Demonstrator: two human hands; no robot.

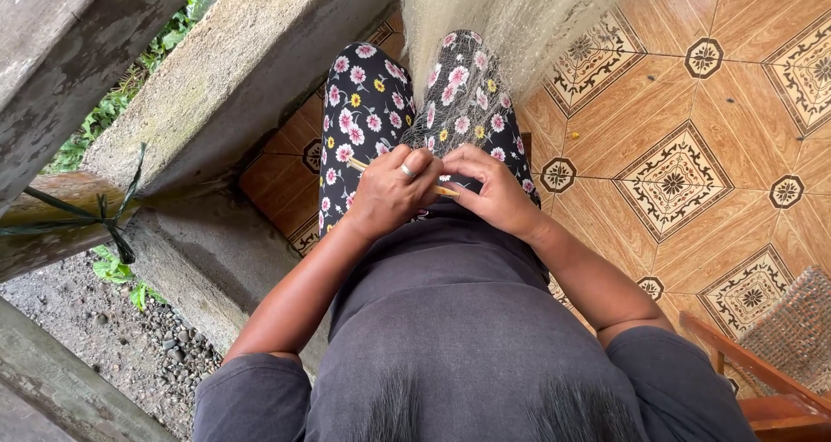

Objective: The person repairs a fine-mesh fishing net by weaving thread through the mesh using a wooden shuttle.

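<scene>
My left hand [387, 193], with a ring on one finger, is closed around a thin wooden netting needle [447, 191] held over my lap. My right hand [493, 187] meets it from the right, its fingers pinching the fine pale fishing net [519, 18] and the needle's tip. The net hangs from above and drapes over my knees, which are in black trousers with a flower print [368, 104]. Both hands touch each other at the fingertips. The needle is mostly hidden by my fingers.
A rough concrete ledge [234, 70] and weathered wooden rails [52, 61] run along my left, with gravel and plants below. Patterned orange floor tiles [675, 174] lie to the right. A wooden chair with a woven seat [779, 355] stands at the lower right.
</scene>
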